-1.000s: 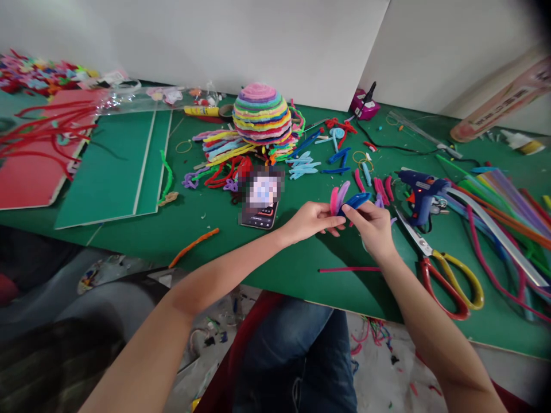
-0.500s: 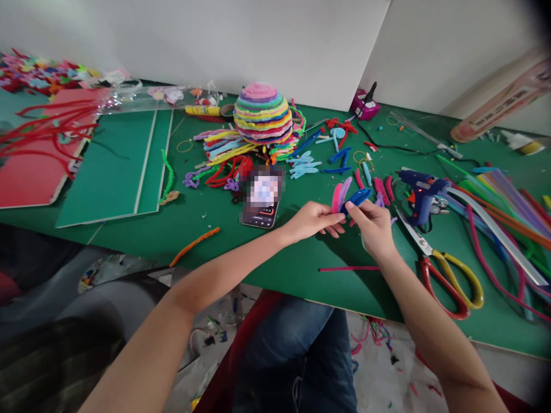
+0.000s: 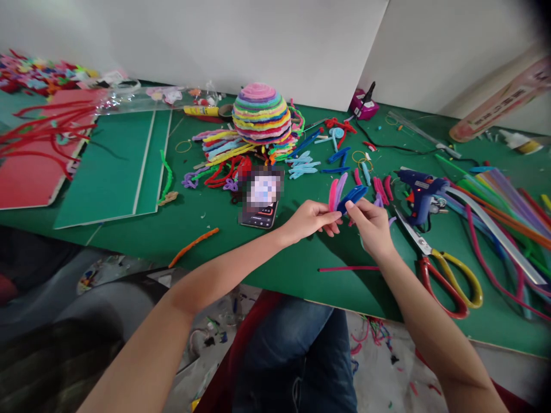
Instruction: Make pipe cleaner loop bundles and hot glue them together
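My left hand (image 3: 313, 219) is closed on a pink pipe cleaner loop (image 3: 333, 195) and a purple pipe cleaner loop (image 3: 341, 188), which stick up from the fingers. Pinched in my right hand (image 3: 371, 225) is a dark blue pipe cleaner loop (image 3: 353, 196), whose lower end meets the left fingertips. How the pieces join there is hidden by the fingers. Flat on the table below lies a straight magenta pipe cleaner (image 3: 348, 268). Short pink pieces (image 3: 380, 189) rest just beyond my right hand.
Scissors (image 3: 430, 255) with red and yellow handles and a blue glue gun (image 3: 419, 192) lie to the right, beside long pipe cleaners (image 3: 512, 212). A phone (image 3: 260, 201) lies left of my hands. Behind it stands a striped pipe cleaner dome (image 3: 262, 115). Light blue pieces (image 3: 303, 165) lie nearby.
The blue loop is turned slightly in my fingers. Both hands keep their hold in nearly the same place, and the whole view has shifted a little.
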Demonstrator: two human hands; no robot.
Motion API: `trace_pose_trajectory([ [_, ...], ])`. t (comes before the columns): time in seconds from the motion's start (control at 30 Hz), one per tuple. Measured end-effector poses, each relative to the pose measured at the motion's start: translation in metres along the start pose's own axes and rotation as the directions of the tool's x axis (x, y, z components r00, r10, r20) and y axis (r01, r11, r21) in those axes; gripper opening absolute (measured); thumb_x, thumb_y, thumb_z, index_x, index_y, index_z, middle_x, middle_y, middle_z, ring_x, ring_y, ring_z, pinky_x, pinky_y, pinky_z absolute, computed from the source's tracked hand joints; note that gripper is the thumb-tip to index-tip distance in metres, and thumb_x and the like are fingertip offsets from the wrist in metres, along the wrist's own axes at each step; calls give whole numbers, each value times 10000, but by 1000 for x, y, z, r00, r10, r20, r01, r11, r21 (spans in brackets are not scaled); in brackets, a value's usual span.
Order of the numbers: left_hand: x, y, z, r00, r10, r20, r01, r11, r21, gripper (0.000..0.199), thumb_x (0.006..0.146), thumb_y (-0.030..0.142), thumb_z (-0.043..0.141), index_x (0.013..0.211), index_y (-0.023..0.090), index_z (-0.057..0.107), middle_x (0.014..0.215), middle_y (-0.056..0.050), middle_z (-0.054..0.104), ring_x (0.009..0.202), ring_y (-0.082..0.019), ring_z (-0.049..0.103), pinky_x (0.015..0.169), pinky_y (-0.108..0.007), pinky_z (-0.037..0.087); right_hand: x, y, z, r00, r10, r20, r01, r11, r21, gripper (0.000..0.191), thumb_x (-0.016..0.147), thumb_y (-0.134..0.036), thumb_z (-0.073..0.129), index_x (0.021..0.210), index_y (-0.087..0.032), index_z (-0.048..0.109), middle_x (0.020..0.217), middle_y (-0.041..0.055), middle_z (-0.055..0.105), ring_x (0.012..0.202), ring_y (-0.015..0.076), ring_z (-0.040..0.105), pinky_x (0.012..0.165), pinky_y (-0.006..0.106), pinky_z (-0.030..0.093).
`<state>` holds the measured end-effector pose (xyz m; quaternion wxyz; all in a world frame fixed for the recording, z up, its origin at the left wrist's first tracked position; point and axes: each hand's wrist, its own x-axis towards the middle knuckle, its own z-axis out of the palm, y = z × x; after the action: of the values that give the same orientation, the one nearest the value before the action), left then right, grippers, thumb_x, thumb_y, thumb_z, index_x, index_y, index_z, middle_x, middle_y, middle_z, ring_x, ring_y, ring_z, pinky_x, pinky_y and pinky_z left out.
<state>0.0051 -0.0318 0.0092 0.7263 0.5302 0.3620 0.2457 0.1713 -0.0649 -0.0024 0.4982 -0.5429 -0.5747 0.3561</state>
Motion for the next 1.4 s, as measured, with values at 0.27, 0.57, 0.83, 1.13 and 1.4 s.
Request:
trace_pose_trajectory([
  [0.27, 0, 1, -1, 1000, -7, -4, 7, 1000, 11, 220, 868, 251, 617, 722, 100, 681, 591, -18, 655, 507, -65, 584, 560, -231, 379, 0, -3, 1, 1000, -10, 0, 10, 1000, -6, 381, 816, -463, 657, 580, -180, 560, 586, -36, 419, 557, 85, 359, 548, 283, 283],
  [0.57, -1, 0, 0, 999, -31, 29, 28, 995, 97, 330, 869, 415, 611, 848, 95, 690, 678, -50, 701, 524, -67, 606, 531, -212, 390, 2, -2, -1, 1000, 8, -15, -9, 1000, -8, 398, 810, -502, 647, 584, -185, 563, 592, -27, 443, 565, 94, 389, 553, 282, 306],
  [0.83, -4, 1, 1, 988, -44, 151, 20, 987, 160, 320, 862, 403, 615, 901, 90, 668, 728, -74, 717, 516, -82, 624, 530, -211, 426, 2, -1, -2, 998, -12, -56, 16, 998, 65, 388, 825, -427, 661, 561, -176, 525, 575, -38, 400, 557, 81, 358, 541, 267, 287],
  [1.13, -38, -11, -15, 995, 88, 50, -97, 964, 248, 415, 905, 456, 496, 791, 105, 686, 668, -67, 695, 575, -83, 630, 565, -196, 468, 9, 0, -5, 993, 37, -114, -28, 996, 80, 478, 762, -559, 668, 544, -178, 478, 565, -47, 348, 534, 74, 292, 498, 259, 245],
  [1.4, -88, -18, -54, 938, 273, -213, -152, 877, 455, 373, 877, 431, 518, 699, 145, 678, 588, -32, 667, 504, -88, 580, 519, -209, 471, 7, 0, -3, 996, 42, -75, -36, 996, 80, 493, 746, -574, 670, 533, -179, 465, 559, -44, 360, 530, 73, 297, 484, 257, 239],
])
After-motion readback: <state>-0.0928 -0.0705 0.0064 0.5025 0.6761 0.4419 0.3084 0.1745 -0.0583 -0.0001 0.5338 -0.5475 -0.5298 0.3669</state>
